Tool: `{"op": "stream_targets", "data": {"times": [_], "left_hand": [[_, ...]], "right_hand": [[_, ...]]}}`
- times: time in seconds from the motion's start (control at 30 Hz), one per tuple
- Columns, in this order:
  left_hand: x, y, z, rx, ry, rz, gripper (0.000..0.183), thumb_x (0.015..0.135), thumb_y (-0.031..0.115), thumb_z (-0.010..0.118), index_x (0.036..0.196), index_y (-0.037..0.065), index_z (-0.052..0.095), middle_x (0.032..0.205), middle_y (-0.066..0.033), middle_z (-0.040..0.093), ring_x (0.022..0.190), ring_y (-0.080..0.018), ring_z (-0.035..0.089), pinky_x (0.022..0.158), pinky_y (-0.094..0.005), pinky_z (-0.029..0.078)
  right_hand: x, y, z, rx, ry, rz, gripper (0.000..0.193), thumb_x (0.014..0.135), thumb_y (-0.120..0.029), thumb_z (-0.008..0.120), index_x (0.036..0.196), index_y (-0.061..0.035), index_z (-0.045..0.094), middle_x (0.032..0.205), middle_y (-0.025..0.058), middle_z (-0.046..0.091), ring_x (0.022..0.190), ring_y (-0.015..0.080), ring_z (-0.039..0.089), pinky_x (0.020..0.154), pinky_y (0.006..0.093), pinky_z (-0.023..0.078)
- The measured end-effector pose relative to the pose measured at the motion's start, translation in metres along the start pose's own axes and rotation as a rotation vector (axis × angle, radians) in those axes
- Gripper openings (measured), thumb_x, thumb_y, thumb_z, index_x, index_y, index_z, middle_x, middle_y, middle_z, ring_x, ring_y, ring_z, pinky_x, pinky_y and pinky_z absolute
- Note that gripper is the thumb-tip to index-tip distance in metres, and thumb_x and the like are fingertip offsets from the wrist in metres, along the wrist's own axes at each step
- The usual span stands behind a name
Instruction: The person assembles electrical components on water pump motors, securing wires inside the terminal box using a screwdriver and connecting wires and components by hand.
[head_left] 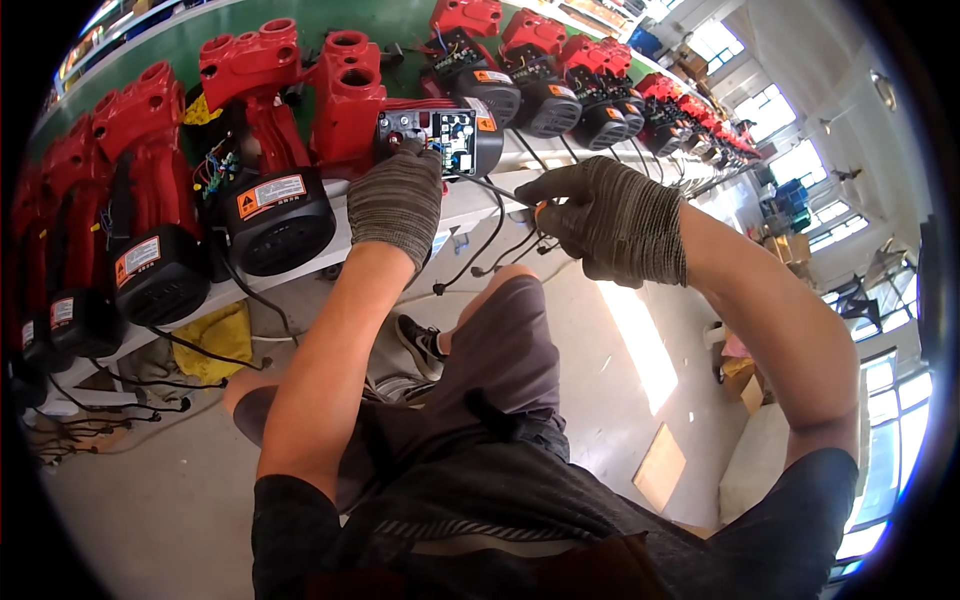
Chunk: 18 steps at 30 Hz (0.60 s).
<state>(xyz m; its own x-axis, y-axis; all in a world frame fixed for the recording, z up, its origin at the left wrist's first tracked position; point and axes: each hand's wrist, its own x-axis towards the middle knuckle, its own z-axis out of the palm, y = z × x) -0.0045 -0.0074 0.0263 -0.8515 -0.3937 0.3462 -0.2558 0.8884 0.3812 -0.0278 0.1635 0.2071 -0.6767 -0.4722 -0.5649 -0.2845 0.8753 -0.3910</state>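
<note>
In front of me lies a red and black power tool (pixel 350 110), its housing uncovered over a circuit board (pixel 458 135). My left hand (pixel 398 200), in a grey knit glove, is closed at the housing's near edge beside the board; its fingertips are partly hidden. My right hand (pixel 610 220), gloved the same way, is closed around a screwdriver with orange on its handle (pixel 541 213). The thin shaft (pixel 495 188) points left toward the tool. Whether its tip touches anything cannot be made out. A black cord (pixel 497 225) hangs below the tool.
More red and black tools (pixel 275 200) line the bench (pixel 330 252) on the left, and others (pixel 545 95) run away to the far right. Their cords dangle over the edge. Underneath lies a yellow cloth (pixel 215 340). A flat board (pixel 660 468) rests on the floor.
</note>
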Motion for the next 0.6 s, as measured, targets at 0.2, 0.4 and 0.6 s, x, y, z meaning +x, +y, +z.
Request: {"op": "stream_targets", "data": {"times": [0.2,0.4,0.6], "left_hand": [[0.002,-0.001,0.005,0.028,0.036,0.024,0.021,0.099,0.027,0.054,0.108,0.012,0.066,0.115,-0.0118,0.065,0.096,-0.0336,0.068,0.079,-0.0486,0.055],[-0.011,-0.013,-0.002,0.025,0.061,-0.004,0.023,0.097,0.026,0.058,0.112,0.011,0.065,0.113,-0.0139,0.063,0.096,-0.0352,0.066,0.080,-0.0474,0.054],[-0.036,-0.013,0.004,-0.275,0.418,0.177,0.024,0.093,0.004,0.062,0.117,0.006,0.063,0.109,-0.0171,0.065,0.094,-0.0339,0.067,0.083,-0.0406,0.055]], "right_hand": [[-0.003,0.011,-0.002,0.128,-0.003,-0.064,0.038,0.102,-0.024,0.059,0.134,-0.0044,0.060,0.072,0.0018,0.059,0.048,0.0083,0.052,0.037,0.0264,0.038],[-0.020,0.011,0.000,-0.683,0.153,-0.204,0.037,0.101,-0.016,0.050,0.136,-0.0057,0.055,0.090,0.0228,0.068,0.086,0.0388,0.067,0.078,0.0465,0.052],[0.019,0.135,0.030,0.338,0.448,-0.538,0.043,0.100,-0.009,0.056,0.142,-0.0043,0.048,0.096,0.0182,0.066,0.085,0.0237,0.066,0.078,0.0365,0.053]]}}
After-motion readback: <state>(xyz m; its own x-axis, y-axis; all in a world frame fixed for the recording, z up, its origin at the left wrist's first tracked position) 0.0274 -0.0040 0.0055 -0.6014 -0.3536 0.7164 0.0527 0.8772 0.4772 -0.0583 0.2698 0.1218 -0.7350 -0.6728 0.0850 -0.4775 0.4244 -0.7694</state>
